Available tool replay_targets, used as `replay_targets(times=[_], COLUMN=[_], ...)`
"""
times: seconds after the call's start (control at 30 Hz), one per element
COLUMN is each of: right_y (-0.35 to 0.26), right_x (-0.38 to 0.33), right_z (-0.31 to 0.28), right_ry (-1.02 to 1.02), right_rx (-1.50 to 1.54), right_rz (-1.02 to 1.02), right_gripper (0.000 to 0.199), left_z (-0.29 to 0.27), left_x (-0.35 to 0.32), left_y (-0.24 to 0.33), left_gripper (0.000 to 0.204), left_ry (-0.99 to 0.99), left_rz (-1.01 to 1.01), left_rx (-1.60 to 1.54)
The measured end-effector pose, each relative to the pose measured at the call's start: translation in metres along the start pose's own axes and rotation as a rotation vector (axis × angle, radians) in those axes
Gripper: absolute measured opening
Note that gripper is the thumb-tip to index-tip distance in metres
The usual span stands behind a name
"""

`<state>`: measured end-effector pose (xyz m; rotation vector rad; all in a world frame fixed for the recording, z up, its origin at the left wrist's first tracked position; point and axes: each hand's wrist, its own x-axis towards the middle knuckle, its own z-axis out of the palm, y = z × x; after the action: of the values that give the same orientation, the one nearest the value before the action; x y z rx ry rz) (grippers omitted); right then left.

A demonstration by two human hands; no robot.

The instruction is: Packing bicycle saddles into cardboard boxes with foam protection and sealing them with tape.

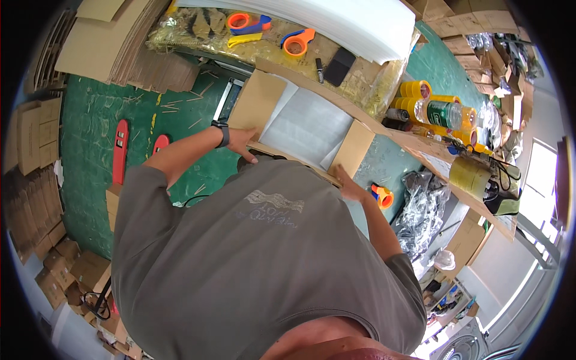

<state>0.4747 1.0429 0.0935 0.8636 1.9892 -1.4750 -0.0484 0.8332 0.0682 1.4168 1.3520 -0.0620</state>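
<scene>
An open cardboard box [270, 99] lies in front of me, its side flaps folded out. White foam sheet [309, 123] covers what shows of its inside, with loose edges at both ends. At the near left corner my left hand [242, 144], a dark watch on its wrist, grips the cardboard with thumb and fingers on either side. My right hand [349, 185] holds the near right corner, by the right flap; its fingertips are partly hidden. My shirt covers the near side of the box.
Beyond the box, a taped bench holds tape dispensers [295, 44], a yellow cutter [245, 40], a marker [319, 71], a phone [339, 66] and white foam sheets [336, 24]. Tape rolls [414, 99] and another dispenser [382, 196] are at right. Cardboard stacks [108, 42] stand left.
</scene>
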Motion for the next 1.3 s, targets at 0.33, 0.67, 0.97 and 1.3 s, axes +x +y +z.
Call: replay_targets(times=[0.33,0.67,0.97,1.3], right_y=[-0.062,-0.163,-0.075,0.009], right_x=[0.084,0.115,0.109,0.091], right_z=[-0.057,-0.112,-0.003,0.009], right_ry=[0.582,0.738,0.912,0.976], right_rx=[-0.585,-0.543,-0.626,-0.476], right_rz=[0.117,0.151,-0.059,-0.117], right_gripper=[0.072,0.065,0.093,0.089], left_z=[-0.032,0.035,0.013,-0.069], left_x=[0.051,0.082,0.100,0.179], left_y=[0.014,0.008,0.046,0.089], left_gripper=[0.140,0.163,0.141,0.121], left_ry=[0.804,1.117,1.207,0.404], left_rz=[-0.281,-0.544,-0.260,0.065], left_rx=[0.357,0.100,0.307,0.840])
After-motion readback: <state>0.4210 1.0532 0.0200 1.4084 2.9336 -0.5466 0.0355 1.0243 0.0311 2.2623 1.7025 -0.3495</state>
